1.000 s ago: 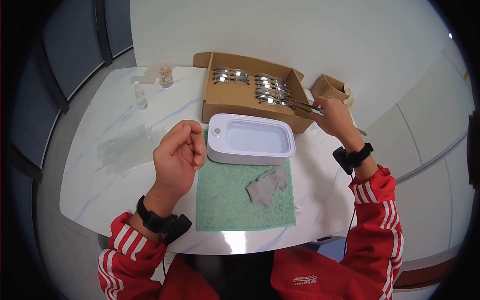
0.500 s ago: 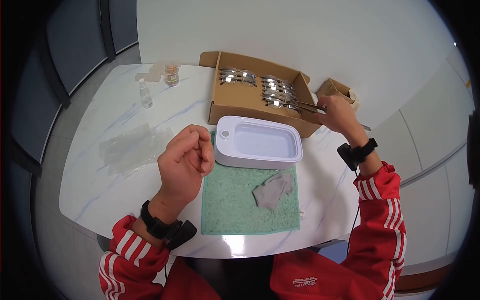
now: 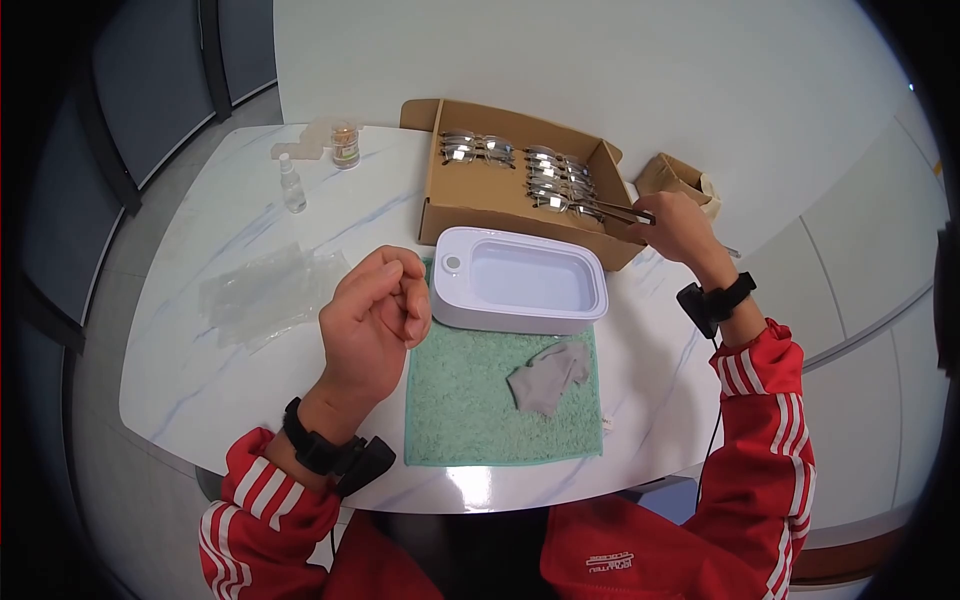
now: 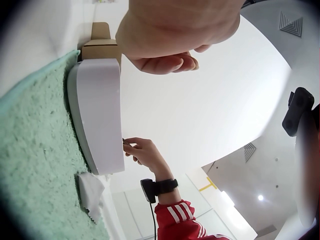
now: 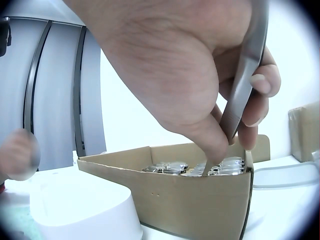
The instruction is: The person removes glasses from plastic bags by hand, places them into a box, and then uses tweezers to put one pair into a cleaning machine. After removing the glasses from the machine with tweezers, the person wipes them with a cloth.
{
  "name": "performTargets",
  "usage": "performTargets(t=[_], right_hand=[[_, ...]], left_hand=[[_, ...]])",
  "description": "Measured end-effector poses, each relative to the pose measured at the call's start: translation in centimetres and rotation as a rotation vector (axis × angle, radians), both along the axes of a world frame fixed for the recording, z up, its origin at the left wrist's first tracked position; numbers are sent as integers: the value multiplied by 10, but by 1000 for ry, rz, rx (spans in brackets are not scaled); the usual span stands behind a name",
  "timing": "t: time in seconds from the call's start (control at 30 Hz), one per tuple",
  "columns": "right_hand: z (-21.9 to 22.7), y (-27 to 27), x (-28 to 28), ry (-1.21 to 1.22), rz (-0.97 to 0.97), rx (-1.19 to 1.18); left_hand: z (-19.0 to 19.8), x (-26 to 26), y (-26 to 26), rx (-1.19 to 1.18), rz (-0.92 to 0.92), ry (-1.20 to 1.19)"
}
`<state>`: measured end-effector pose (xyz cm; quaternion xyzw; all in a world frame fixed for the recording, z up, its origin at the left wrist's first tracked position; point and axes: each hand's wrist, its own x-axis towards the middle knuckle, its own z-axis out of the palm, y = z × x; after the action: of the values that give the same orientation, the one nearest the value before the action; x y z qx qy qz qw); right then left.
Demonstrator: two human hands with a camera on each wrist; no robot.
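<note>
In the head view my right hand point(image 3: 683, 235) grips long metal tweezers point(image 3: 628, 212), whose tips reach over the box's near right wall to the nearest pair of glasses point(image 3: 551, 201) in the right-hand row. Whether the tips pinch the frame I cannot tell. The right wrist view shows the tweezers point(image 5: 244, 85) between thumb and fingers, pointing down into the cardboard box point(image 5: 195, 200). My left hand point(image 3: 368, 335) is raised beside the white cleaner tub point(image 3: 520, 322), fingers loosely curled, holding nothing. Another group of glasses point(image 3: 478, 148) lies at the box's left.
A grey cloth point(image 3: 548, 378) lies crumpled on a green towel point(image 3: 470, 420) that reaches under the tub. Clear plastic bags point(image 3: 265, 300), a spray bottle point(image 3: 292, 188) and a small jar point(image 3: 345, 146) stand or lie at the left. A brown paper bag point(image 3: 668, 175) is behind right.
The head view has shifted slightly, so the table scene sits further right in it. My right hand with the tweezers stays at the same glasses, and my left hand keeps its pose.
</note>
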<state>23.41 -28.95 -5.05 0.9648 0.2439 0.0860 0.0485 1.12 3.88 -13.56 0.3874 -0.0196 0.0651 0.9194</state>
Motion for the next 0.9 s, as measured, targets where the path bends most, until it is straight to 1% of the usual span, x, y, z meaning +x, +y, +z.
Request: performTargets(t=[0.07,0.2,0.3,0.37,0.5,0.57,0.7,0.77,0.9], right_hand=[[2,0,-1,41,-6,-7],[-1,-1,-3,38,0,10],[-2,-3,-4,-1,41,45],[2,-2,-5,50,61,26],[4,-1,-7,54,81,22],[5,1,-8,68,9,32],[2,0,-7,72,7,37],[2,-1,-7,29,96,38],[5,2,-10,30,85,18]], left_hand=[[-1,1,0,-1,-1,3],[-2,2,0,8,1,8],[-4,2,0,9,-3,12],[-5,2,0,11,-6,11],[-5,2,0,16,-5,12],[-4,2,0,16,-4,15],[-4,1,-1,14,-4,21],[-4,1,-1,16,-6,20],[-4,1,0,14,-10,19]])
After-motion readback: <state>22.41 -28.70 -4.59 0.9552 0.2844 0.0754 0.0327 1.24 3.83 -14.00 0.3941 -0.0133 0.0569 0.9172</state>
